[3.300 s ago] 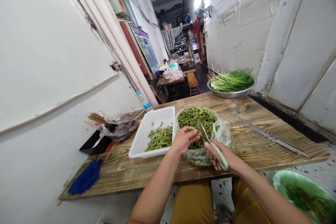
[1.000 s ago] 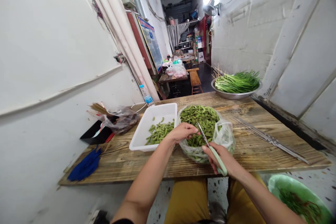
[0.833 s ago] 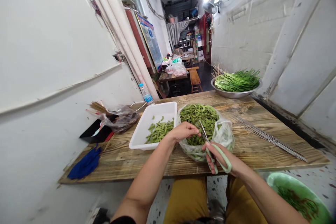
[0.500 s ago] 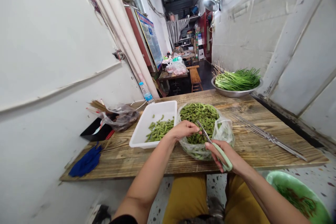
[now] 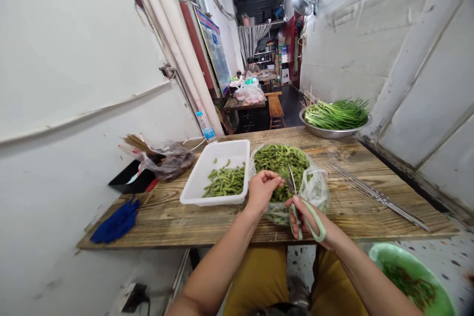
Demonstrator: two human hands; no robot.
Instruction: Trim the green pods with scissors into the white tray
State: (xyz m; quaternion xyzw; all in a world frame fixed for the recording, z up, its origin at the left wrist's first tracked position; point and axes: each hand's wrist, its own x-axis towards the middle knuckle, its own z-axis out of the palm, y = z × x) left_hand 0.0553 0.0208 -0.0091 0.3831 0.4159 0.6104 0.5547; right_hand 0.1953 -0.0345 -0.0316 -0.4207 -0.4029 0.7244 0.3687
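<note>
My left hand [image 5: 263,188] is closed in a pinch on a green soybean pod [image 5: 284,174], partly hidden by the fingers. In my right hand [image 5: 309,217] are scissors with pale green handles [image 5: 315,222], blades apart and pointing at the pod. Both hands are over a clear plastic bag [image 5: 316,182] full of green soybean pods [image 5: 279,155]. To the left of the bag, a white plastic tray [image 5: 194,177] has a smaller heap of pods [image 5: 228,180] along its right side.
Metal skewers [image 5: 381,197] lie on the right of the wooden table [image 5: 344,212]. Behind them stands a metal bowl of green stalks [image 5: 336,114]. At left are a water bottle [image 5: 207,129], a black box [image 5: 128,180] and a blue cloth [image 5: 115,222]. A green basin [image 5: 414,276] is below right.
The scissor blades have gone from nearly together to spread apart, with the handles opened too. My left hand has turned slightly more upright. The view has shifted a little.
</note>
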